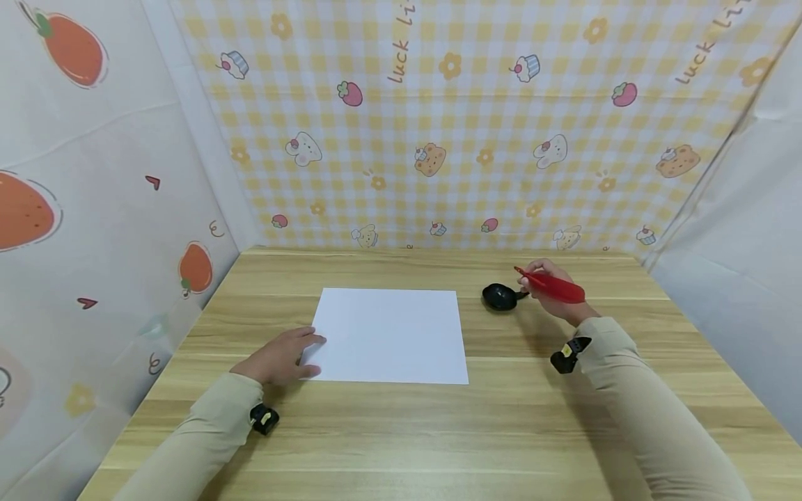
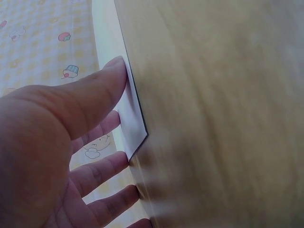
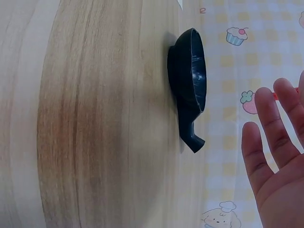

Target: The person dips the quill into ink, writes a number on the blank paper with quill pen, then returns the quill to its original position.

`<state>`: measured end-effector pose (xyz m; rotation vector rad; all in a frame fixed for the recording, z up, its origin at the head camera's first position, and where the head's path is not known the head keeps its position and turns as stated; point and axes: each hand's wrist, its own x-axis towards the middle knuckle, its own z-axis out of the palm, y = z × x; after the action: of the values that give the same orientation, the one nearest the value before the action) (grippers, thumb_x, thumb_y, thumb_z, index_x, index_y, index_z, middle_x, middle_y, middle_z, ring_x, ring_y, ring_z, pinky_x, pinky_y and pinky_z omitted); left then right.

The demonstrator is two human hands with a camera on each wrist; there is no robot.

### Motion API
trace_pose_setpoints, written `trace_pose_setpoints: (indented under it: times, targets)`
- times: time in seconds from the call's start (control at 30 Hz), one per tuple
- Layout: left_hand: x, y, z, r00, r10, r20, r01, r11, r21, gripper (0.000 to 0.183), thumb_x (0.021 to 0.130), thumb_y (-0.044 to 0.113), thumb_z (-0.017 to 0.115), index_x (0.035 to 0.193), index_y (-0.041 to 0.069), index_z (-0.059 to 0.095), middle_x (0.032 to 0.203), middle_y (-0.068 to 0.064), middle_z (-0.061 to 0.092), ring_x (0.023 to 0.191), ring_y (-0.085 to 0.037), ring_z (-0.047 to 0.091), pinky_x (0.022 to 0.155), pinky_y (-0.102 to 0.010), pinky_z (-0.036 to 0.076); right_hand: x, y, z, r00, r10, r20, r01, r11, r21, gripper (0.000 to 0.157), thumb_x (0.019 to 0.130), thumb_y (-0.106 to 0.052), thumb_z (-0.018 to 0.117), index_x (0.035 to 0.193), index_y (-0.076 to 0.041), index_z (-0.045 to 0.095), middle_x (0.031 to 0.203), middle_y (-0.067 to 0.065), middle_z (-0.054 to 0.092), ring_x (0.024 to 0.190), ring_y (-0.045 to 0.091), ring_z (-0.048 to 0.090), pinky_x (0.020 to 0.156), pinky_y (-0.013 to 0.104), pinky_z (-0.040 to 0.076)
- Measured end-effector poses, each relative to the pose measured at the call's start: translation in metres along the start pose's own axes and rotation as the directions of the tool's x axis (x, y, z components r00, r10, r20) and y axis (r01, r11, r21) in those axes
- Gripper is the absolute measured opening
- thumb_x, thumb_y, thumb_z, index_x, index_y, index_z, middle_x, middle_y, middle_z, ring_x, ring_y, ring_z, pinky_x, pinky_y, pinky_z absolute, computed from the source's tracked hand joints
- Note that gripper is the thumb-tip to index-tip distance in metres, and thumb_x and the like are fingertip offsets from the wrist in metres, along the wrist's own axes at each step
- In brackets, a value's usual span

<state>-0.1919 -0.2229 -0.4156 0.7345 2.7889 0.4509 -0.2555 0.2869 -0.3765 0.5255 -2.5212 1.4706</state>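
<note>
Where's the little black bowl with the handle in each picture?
Head: right of the middle, beside the white paper, the black bowl.
Left wrist: not in it.
Right wrist: a bit above and right of the middle.
Shared landmark: the yellow checked cloth, in all three.

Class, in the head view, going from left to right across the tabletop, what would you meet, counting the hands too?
Left hand → white sheet of paper → black pan-shaped dish → right hand holding a red object.
</note>
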Motion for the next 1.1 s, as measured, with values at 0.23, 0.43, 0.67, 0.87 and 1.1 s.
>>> trace_pose_setpoints:
  times: [0.23,0.43,0.67,0.87,1.1]
  targets:
    - [0.0,0.0,0.0,1.0,-0.009,0.0,0.009,1.0,-0.012,0.054,0.09,0.024,0.07,0.134,-0.001,0.053,0.143,-0.029,0.04,0.132,-0.048,0.036,0.104,-0.059,0.032,0.001,0.022,-0.002,1.0,0.022,0.0,-0.022,0.995,0.097,0.019,0.096,0.002,0.056,0.107,0.012,0.044,0.096,0.013,0.07,0.078,0.009,0.067,0.065,0.023,0.053]
    - [0.0,-0.001,0.001,1.0,-0.017,0.002,0.017,1.0,-0.009,0.054,0.09,0.025,0.07,0.135,-0.001,0.053,0.144,-0.029,0.039,0.132,-0.048,0.035,0.104,-0.06,0.032,0.001,0.027,-0.002,1.0,-0.024,-0.003,0.024,0.996,0.084,0.02,0.098,-0.002,0.055,0.106,0.013,0.044,0.093,0.0,0.069,0.079,0.014,0.068,0.066,0.026,0.054]
    - [0.001,-0.001,0.001,1.0,-0.011,0.002,0.011,1.0,-0.002,0.054,0.09,0.025,0.07,0.135,0.0,0.053,0.144,-0.029,0.04,0.132,-0.048,0.035,0.104,-0.059,0.032,-0.001,0.032,-0.002,1.0,0.006,-0.011,-0.006,1.0,0.009,0.017,0.1,-0.005,0.052,0.107,0.009,0.044,0.101,0.027,0.067,0.08,0.007,0.066,0.068,0.031,0.056]
    - [0.001,-0.001,0.001,1.0,-0.015,0.008,0.015,1.0,-0.006,0.054,0.09,0.025,0.07,0.135,0.0,0.053,0.144,-0.029,0.04,0.132,-0.047,0.035,0.104,-0.059,0.032,-0.001,0.031,-0.002,0.991,0.137,0.005,-0.137,0.99,-0.015,0.025,0.103,-0.02,0.048,0.11,0.004,0.043,0.108,0.028,0.064,0.089,0.021,0.068,0.073,0.034,0.053]
    - [0.001,-0.001,0.001,1.0,-0.019,0.011,0.02,1.0,-0.008,0.054,0.09,0.025,0.07,0.135,0.0,0.053,0.144,-0.029,0.039,0.132,-0.047,0.035,0.104,-0.059,0.031,0.002,0.031,-0.002,0.974,0.226,0.008,-0.226,0.974,-0.024,0.028,0.104,-0.026,0.046,0.112,0.001,0.043,0.109,0.029,0.062,0.094,0.034,0.065,0.075,0.037,0.051]
